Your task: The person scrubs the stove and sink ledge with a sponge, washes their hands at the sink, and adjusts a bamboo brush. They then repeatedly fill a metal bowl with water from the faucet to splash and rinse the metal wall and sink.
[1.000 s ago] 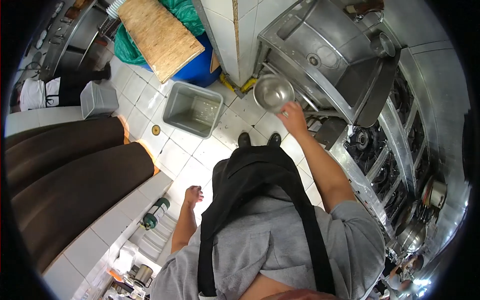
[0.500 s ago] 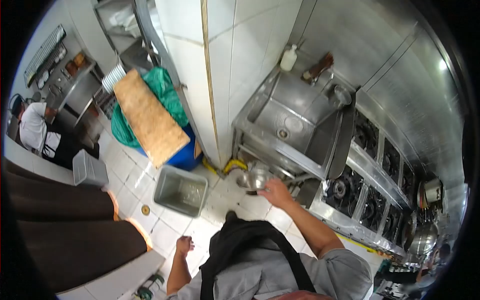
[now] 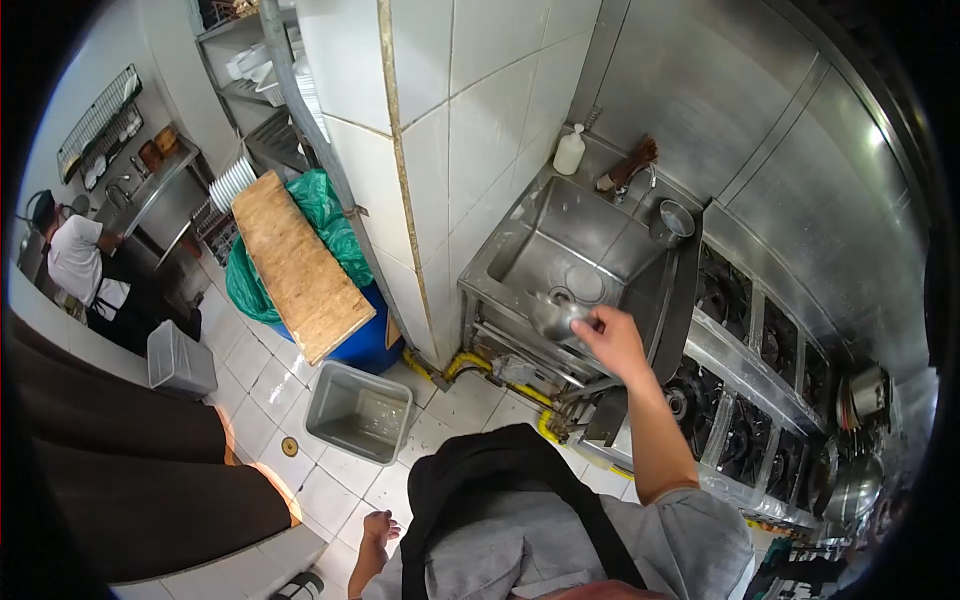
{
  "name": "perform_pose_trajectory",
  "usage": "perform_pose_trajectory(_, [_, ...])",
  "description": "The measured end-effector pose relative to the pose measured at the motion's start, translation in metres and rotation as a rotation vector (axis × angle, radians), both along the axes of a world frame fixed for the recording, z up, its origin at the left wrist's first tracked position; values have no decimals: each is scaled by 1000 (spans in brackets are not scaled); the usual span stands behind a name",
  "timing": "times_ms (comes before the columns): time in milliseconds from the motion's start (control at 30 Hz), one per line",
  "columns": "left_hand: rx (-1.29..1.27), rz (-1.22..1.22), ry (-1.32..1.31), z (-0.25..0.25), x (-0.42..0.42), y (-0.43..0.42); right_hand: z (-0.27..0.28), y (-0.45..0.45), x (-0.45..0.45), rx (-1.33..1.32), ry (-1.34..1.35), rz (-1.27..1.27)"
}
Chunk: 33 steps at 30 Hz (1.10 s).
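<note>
My right hand (image 3: pixel 612 340) grips a small metal bowl (image 3: pixel 553 318), which looks smeared by motion. Hand and bowl are over the front edge of the steel sink (image 3: pixel 530 283); I cannot tell whether the bowl touches it. Low at my side hangs my left hand (image 3: pixel 381 526), holding nothing, its fingers loosely bent and apart. At the back of the sink are a tap (image 3: pixel 640 180), a white bottle (image 3: pixel 570 150) and a brown brush-like thing (image 3: pixel 628 165). A metal cup (image 3: pixel 673 222) sits on the sink's right side.
A gas stove (image 3: pixel 735 400) adjoins the sink on the right. A grey bin (image 3: pixel 330 440) stands on the tiled floor. Left of the tiled pillar (image 3: pixel 415 120), a wooden board (image 3: pixel 300 265) lies across a blue barrel (image 3: pixel 365 330). Another person (image 3: pixel 80 260) works at the far-left counter.
My right hand has lifted the bowl from low in front of the sink up to its front edge. My left hand has dropped slightly lower.
</note>
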<state>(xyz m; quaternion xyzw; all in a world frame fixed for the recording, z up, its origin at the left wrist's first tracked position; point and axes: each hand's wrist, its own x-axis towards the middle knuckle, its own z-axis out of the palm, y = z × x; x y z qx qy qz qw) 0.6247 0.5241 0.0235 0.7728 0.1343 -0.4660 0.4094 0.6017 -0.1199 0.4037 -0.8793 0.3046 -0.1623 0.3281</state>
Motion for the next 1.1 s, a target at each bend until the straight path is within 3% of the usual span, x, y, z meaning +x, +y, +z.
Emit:
perform_pose_trajectory(67, [65,-89,19,-2,-10,-8,-56,-33,-18,-83,38,-80])
perform_pose_trajectory(167, [127,-78,73,3,-15,-25,-85,-100,-20,-36,89,-193])
perform_pose_trajectory(300, [164,-3,74,22,8,-72,-177,-268,12,-172,-126,-382])
perform_pose_trajectory(367, [171,33,30,41,26,-105,-222,-366,41,-13,-164,-411])
perform_pose_trajectory(433, [124,56,-50,63,44,-141,-231,-430,72,213,-263,-381])
perform_pose_trajectory(500, [100,86,-91,77,53,-173,-208,-464,100,429,-113,-494])
perform_pose_trajectory(567, [43,308,-167,89,56,-205,-210,-511,125,489,6,-445])
perform_pose_trajectory(833, [162,184,-133,148,21,-248,-220,-612,173,151,96,-191])
perform_pose_trajectory(900, [259,304,65,97,-6,-213,-198,-598,169,77,143,-229])
perform_pose_trajectory(1033, [277,328,136,94,-21,-217,-173,-545,135,-177,159,-193])
perform_pose_trajectory(1100, [229,341,128,90,-19,-224,-169,-507,112,-170,169,-187])
